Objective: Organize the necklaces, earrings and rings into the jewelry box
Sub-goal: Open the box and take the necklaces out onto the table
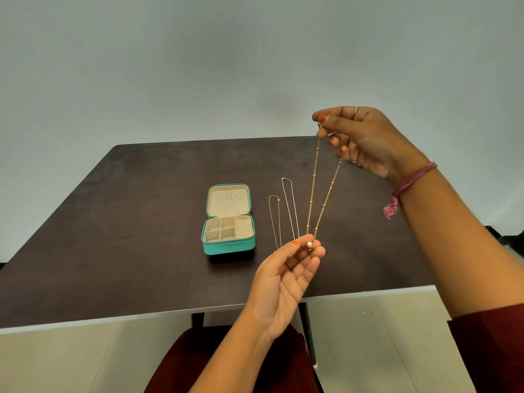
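From the head camera, a dark table (113,236) fills the middle of the view, its pale near edge running across below the hands and its far edge meeting a plain grey wall.

The right hand (365,140) is raised above the table's far right part. Its thumb and fingertips pinch the top of a gold necklace (313,188), the other fingers curled loosely below. A pink thread band (411,180) circles that wrist.

The necklace hangs down in two strands to the left hand (286,276), which is palm up over the near part of the table. Its fingers are gently bent, and the thumb and fingertips hold the chain's low end, where a pearl (309,244) sits against them.

The box (228,245), teal with a cream lining, lies open on the table to the left of the hands, lid flat behind the base, compartments facing up. Between the box and the held chain, two more necklaces lie flat on the table: a thin gold one (274,219) nearer the box and a silver one (290,205) beside it. They lie near each other but apart.

Bare tabletop stretches wide to the left of the box and behind it to the far edge; the right side has less bare surface.
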A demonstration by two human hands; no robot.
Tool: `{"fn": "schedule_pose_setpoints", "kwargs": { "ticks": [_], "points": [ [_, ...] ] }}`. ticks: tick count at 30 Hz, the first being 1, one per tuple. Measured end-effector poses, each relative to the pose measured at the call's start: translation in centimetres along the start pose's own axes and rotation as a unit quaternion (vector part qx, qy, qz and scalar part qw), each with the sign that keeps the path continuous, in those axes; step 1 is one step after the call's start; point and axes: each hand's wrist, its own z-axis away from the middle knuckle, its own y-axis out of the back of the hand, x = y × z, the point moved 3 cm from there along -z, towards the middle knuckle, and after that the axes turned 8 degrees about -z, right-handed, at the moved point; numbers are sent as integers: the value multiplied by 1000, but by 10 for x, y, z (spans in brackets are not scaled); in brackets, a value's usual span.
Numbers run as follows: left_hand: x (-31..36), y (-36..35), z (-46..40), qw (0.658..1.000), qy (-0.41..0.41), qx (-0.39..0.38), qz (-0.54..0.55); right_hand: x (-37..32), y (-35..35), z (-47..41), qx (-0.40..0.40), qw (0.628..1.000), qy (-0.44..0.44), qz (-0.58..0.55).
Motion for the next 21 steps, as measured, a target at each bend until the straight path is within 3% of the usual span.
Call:
{"fn": "schedule_pose_setpoints", "kwargs": {
  "ticks": [5,10,14,21],
  "points": [
    [2,-2,2,1000,-10,-3,-14,-6,-8,4,-26,998,0,51],
    [-1,2,1,992,-50,35,-112,-2,-8,3,-35,992,4,123],
    [-7,7,-2,972,-79,61,-211,12,5,-5,-26,982,8,187],
    [-20,10,-9,925,-87,88,-359,44,33,-21,-14,983,-26,182]
  ]
}}
